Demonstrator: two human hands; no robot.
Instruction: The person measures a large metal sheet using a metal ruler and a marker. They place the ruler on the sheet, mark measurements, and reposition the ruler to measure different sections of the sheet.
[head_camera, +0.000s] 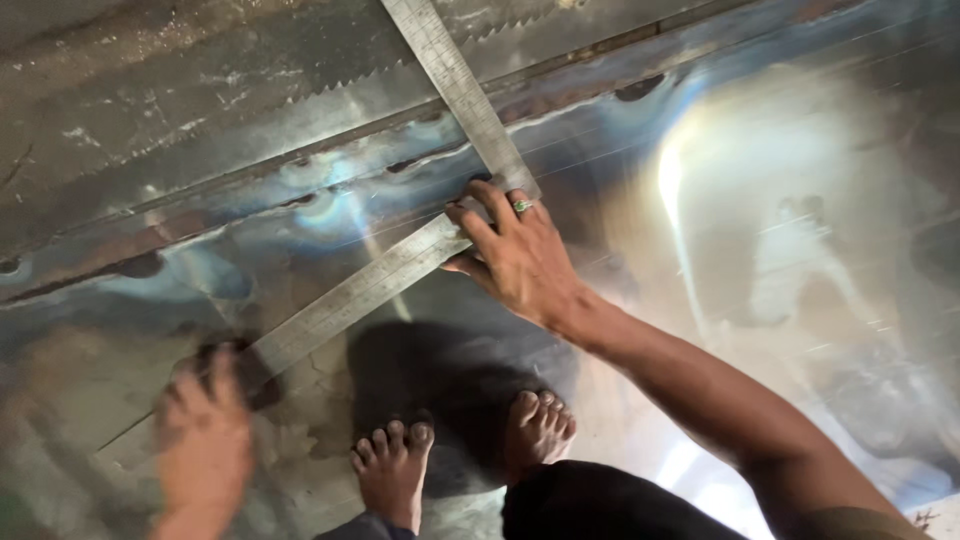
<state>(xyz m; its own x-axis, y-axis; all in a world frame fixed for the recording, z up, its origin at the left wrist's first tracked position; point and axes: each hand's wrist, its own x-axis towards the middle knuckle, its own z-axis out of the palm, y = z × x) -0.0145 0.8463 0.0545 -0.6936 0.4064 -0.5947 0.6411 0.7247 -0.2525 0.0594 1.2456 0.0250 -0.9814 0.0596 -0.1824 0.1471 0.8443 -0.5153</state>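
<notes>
A large steel framing square lies flat on a shiny metal sheet, one arm running up to the top edge, the other down to the left. My right hand, wearing a ring, presses its fingers on the square's corner. My left hand, blurred, rests at the lower-left end of the square's arm, fingers on or beside its tip; whether it holds anything I cannot tell. My bare feet stand on the sheet below the square.
A welded seam with heat-tinted marks runs diagonally across the sheet from lower left to upper right. A saw-toothed metal strip lies above it. Bright light glares on the sheet at right.
</notes>
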